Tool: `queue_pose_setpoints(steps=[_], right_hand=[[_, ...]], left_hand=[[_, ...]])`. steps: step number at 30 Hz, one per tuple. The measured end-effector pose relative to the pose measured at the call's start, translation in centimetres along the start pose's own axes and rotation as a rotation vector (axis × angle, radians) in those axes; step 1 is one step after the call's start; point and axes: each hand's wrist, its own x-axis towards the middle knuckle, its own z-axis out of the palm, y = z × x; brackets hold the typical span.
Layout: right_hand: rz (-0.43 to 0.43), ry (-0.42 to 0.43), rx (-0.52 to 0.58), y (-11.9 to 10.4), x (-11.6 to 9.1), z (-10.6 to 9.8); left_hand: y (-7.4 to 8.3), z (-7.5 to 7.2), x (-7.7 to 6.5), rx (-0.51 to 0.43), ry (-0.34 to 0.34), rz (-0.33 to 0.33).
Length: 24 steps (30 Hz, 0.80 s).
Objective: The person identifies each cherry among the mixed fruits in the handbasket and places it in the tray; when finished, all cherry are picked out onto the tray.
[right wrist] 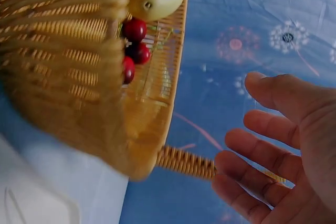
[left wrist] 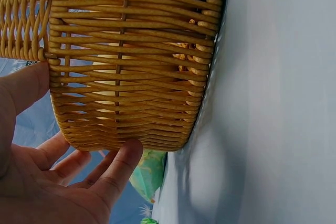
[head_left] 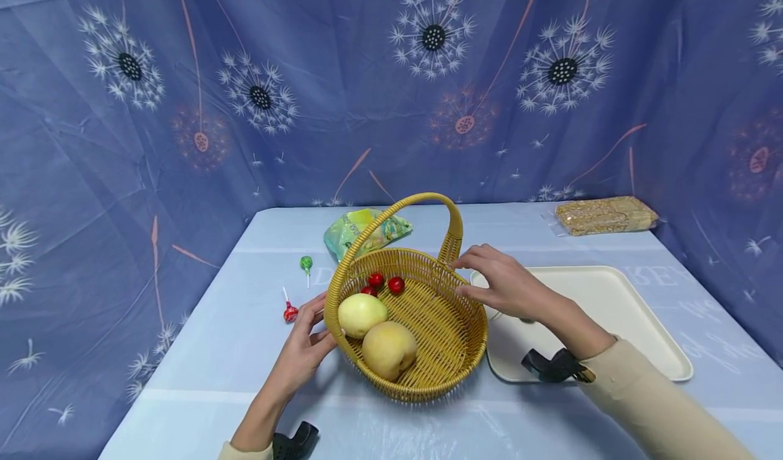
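Note:
A wicker basket (head_left: pixel 428 331) with an arched handle (head_left: pixel 428 198) stands on the table. In it lie a yellow-green fruit (head_left: pixel 362 315), a yellowish peach-like fruit (head_left: pixel 389 350) and three red cherries (head_left: pixel 396 285). My left hand (head_left: pixel 306 341) is at the basket's left side. In the left wrist view its thumb is by the handle's base and its extended fingers (left wrist: pixel 118 169) rest against the woven wall. My right hand (head_left: pixel 501 280) is beside the right rim near the other handle base. The right wrist view shows its fingers (right wrist: pixel 262 135) spread and loosely bent, holding nothing.
A cream tray (head_left: pixel 612 310) lies on the right, partly under my right forearm. Behind the basket is a green bag (head_left: pixel 361 229). A green lollipop (head_left: pixel 306 263) and a red lollipop (head_left: pixel 290 312) lie left. A pack of grains (head_left: pixel 605 215) sits at the back right.

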Motion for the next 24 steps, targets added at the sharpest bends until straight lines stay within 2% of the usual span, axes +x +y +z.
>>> queue_pose_setpoints(steps=[10,20,24], right_hand=[[-0.086,-0.021,-0.005,-1.6,3.4,1.5],[-0.045,-0.131,-0.007,-2.7,6.6,3.7],[0.009,-0.197,0.032,-2.7,7.5,4.7]], left_hand=[[-0.1,0.0,-0.1,0.002,0.001,0.001],[0.0,0.0,-0.1,-0.012,-0.001,0.031],[-0.2,0.1,-0.1,-0.02,0.003,0.039]])
